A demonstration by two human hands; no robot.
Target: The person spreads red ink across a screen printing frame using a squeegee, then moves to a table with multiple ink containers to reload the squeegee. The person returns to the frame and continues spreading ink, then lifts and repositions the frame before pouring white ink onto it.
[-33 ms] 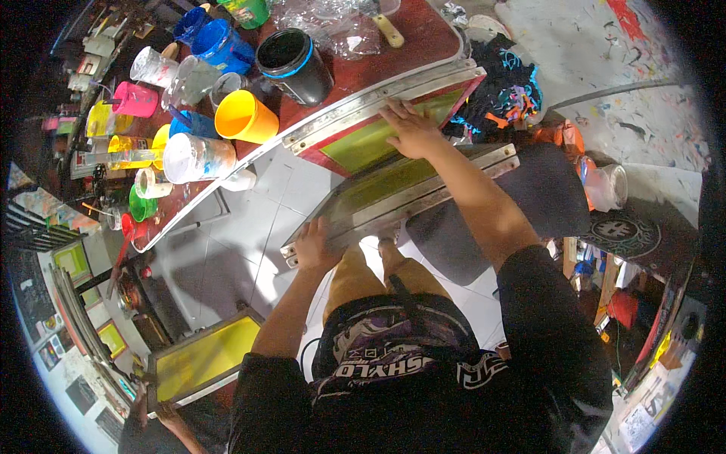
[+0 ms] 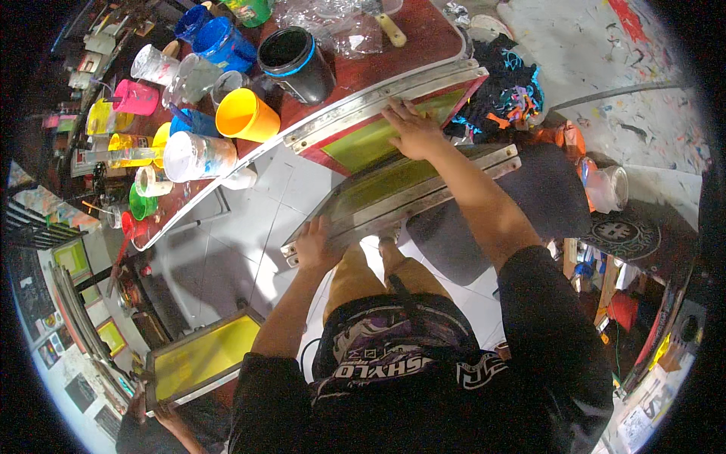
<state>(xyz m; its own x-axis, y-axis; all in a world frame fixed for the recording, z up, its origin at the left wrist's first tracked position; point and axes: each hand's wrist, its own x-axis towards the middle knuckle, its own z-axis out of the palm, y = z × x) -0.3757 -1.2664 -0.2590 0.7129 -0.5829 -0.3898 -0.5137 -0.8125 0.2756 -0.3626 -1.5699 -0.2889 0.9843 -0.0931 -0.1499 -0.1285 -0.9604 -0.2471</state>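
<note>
My left hand [image 2: 318, 246] grips the left end of the nearer screen-printing frame [image 2: 446, 187], fingers over its metal edge. This frame is tilted and has dark yellow-green mesh. Beyond it, a second screen-printing frame [image 2: 333, 124] with yellow-green mesh and a red border leans along the table edge. My right hand [image 2: 414, 132] lies against that farther frame, fingers spread toward its metal bar and thumb apart. My right forearm passes over the right part of the nearer frame.
On the red table [image 2: 420, 57] stand a black ink tub [image 2: 314, 79], a yellow cup [image 2: 248, 116] and several other paint containers. Stained black cloth [image 2: 507, 83] lies to the right. At lower left, another person's hands [image 2: 170, 420] hold a yellow-mesh screen [image 2: 208, 356].
The other person's yellow-mesh screen at lower left has shifted very slightly. Both my hands and the two frames stay in place.
</note>
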